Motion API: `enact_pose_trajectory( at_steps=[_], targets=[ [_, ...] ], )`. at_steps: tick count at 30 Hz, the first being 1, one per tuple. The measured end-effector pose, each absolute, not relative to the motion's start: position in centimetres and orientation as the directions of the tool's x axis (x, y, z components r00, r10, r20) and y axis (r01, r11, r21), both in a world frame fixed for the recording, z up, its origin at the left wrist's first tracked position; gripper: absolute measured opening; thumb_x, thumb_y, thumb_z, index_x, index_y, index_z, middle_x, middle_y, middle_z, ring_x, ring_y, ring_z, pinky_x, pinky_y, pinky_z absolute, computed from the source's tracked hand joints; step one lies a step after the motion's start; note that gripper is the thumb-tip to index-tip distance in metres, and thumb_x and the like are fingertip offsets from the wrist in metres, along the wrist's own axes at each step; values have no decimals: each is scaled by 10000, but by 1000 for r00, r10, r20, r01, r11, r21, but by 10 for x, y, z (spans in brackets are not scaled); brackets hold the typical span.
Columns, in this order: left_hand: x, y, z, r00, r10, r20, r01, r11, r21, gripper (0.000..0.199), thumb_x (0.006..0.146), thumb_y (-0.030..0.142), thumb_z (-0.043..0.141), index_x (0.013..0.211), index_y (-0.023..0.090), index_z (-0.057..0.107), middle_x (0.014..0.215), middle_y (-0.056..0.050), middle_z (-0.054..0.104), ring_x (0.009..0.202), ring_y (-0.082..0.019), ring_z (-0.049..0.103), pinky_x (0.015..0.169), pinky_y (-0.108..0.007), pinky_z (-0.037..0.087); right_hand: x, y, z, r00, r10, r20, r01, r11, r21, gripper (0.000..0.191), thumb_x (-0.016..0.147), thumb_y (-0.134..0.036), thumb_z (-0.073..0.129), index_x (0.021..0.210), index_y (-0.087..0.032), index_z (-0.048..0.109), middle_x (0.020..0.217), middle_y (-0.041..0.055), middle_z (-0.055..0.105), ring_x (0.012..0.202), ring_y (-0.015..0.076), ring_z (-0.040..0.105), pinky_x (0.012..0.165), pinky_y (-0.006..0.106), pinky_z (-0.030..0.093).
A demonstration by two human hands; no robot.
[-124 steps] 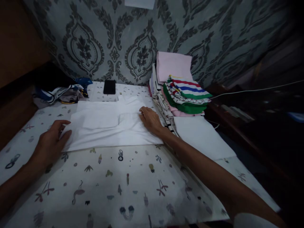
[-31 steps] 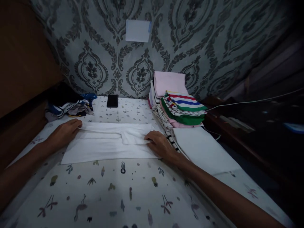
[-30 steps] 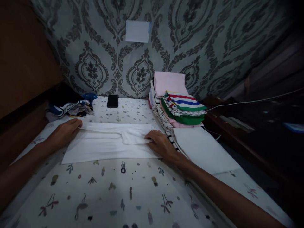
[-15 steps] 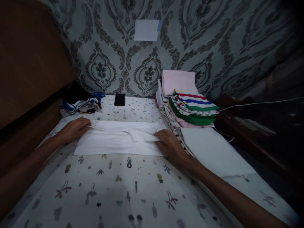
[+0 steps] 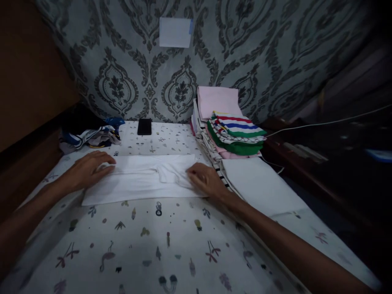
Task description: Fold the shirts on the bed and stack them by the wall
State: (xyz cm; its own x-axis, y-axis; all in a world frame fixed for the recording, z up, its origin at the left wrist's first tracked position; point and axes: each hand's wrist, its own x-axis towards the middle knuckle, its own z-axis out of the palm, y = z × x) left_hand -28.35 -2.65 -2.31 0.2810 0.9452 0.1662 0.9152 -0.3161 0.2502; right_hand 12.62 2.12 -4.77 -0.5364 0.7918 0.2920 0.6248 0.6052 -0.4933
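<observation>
A white cloth (image 5: 137,185), folded into a wide strip, lies across the patterned sheet (image 5: 134,245) in front of me. My left hand (image 5: 92,167) is at the cloth's left end, its thumb and fingers apart with a gap between them. At the right end, my right hand (image 5: 206,177) has its fingertips pinched on the fabric near the upper layer. A loose flap with small creases shows just left of the right hand.
Folded clothes (image 5: 239,130) are stacked at the right, with a folded white cloth (image 5: 257,181) nearer me. A black phone (image 5: 144,126) lies by the wall. Crumpled clothes (image 5: 88,136) sit at the far left beside brown wooden furniture (image 5: 33,77).
My left hand has let go of the cloth's edge and opened. The flap near my right hand lies flatter. The whole view has shifted, so things appear further left.
</observation>
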Motion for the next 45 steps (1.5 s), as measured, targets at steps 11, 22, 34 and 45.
enact_pose_trajectory(
  at_steps=[11, 22, 34, 45],
  targets=[
    [-102, -6, -38, 656, 754, 22, 755, -655, -47, 166, 926, 139, 491, 1014, 149, 631, 1006, -127, 655, 950, -270, 604, 816, -402, 489, 113, 98, -55, -57, 997, 48, 908, 72, -413, 109, 816, -251, 600, 793, -187, 685, 815, 49, 715, 776, 189, 620, 634, 268, 391],
    [-120, -9, -36, 706, 694, 137, 651, -713, 260, 246, 1010, 329, 433, 1109, 195, 614, 1084, -110, 676, 1012, -237, 630, 848, -352, 516, 109, 100, -68, -165, 938, 305, 884, 277, -376, 283, 857, -216, 522, 1102, -175, 657, 1040, 122, 686, 995, 274, 609, 855, 379, 475],
    [-257, -5, -76, 24, 998, -66, 975, -8, 220, 739, 969, 577, 343, 1523, 88, 317, 1624, -226, 282, 1524, -347, 217, 1199, -564, 220, 28, 54, -94, -573, 813, 104, 788, 582, -201, 588, 1040, -448, 268, 1492, -113, 438, 1591, 173, 380, 1496, 288, 305, 1210, 503, 249],
    [-291, -34, -33, 326, 945, -8, 944, -325, 55, 295, 955, 241, 433, 1152, 187, 646, 1181, -108, 656, 1102, -263, 597, 941, -384, 478, 28, 51, -87, -573, 817, 62, 797, 574, -187, 571, 1052, -459, 212, 1535, -212, 391, 1622, 128, 339, 1519, 259, 255, 1215, 503, 235]
  ],
)
